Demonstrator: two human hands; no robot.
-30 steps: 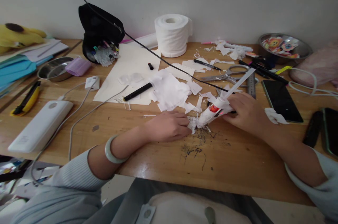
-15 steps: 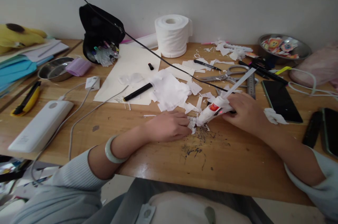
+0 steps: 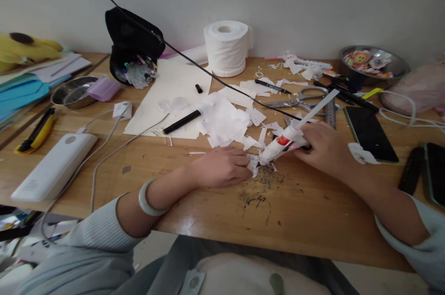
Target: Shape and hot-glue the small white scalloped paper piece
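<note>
My right hand (image 3: pixel 321 146) is wrapped round the handle of a white hot glue gun (image 3: pixel 280 146), which has a long glue stick (image 3: pixel 320 108) poking out of its back. Its nozzle points down and to the left, at a small white paper piece with dark line drawing (image 3: pixel 253 165). The fingers of my left hand (image 3: pixel 224 167) are closed on the left edge of that piece, against the tabletop. Dark scribble-like marks or scraps (image 3: pixel 255 198) lie on the wood just below. The glue gun's tip hides part of the paper piece.
Crumpled tissue (image 3: pixel 224 118) and paper scraps lie beyond my hands, with scissors (image 3: pixel 301 100), a steel ruler (image 3: pixel 330 114) and a phone (image 3: pixel 370 132) to the right. A black cable (image 3: pixel 208 71) crosses above. Left are a power bank (image 3: pixel 54 165) and a yellow cutter (image 3: pixel 36 132).
Hardly anything differs. Both hands keep their places, the glue gun's nozzle staying at the paper piece; the whole view has shifted very slightly.
</note>
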